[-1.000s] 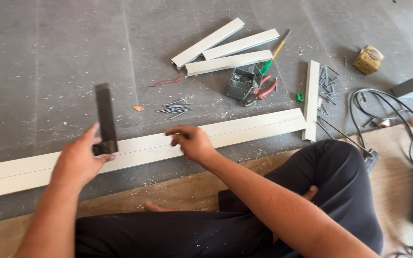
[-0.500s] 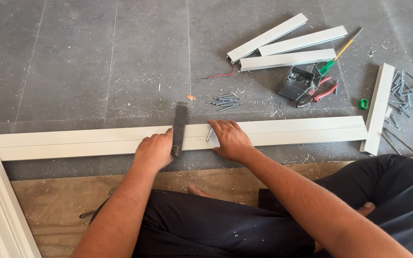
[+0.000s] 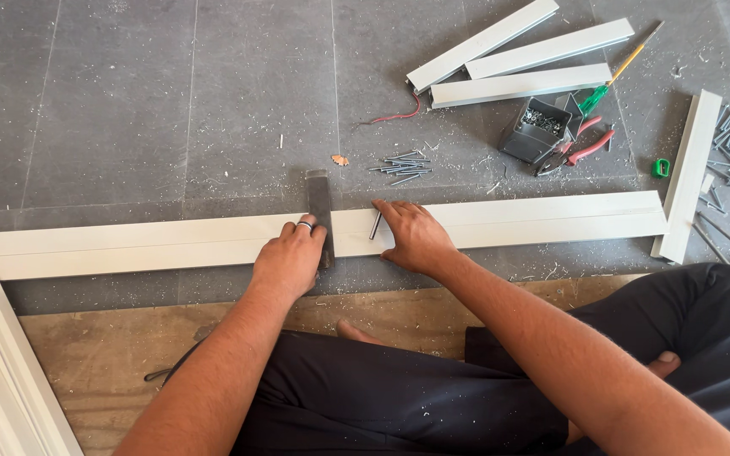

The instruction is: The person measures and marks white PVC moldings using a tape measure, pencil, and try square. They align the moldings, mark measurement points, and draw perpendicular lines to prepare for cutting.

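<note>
Left hand [image 3: 291, 257] grips a flat dark metal bar [image 3: 320, 207] laid across the long white plastic channel [image 3: 509, 219]. Right hand [image 3: 414, 236] pinches a short grey pencil-like stick [image 3: 376, 225], palm pressed on the channel.

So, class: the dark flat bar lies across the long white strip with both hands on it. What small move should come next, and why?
Probably run the marker in the right hand along the dark bar. The left hand already presses it square across the white strip, and the marker's tip sits close beside it.
</note>
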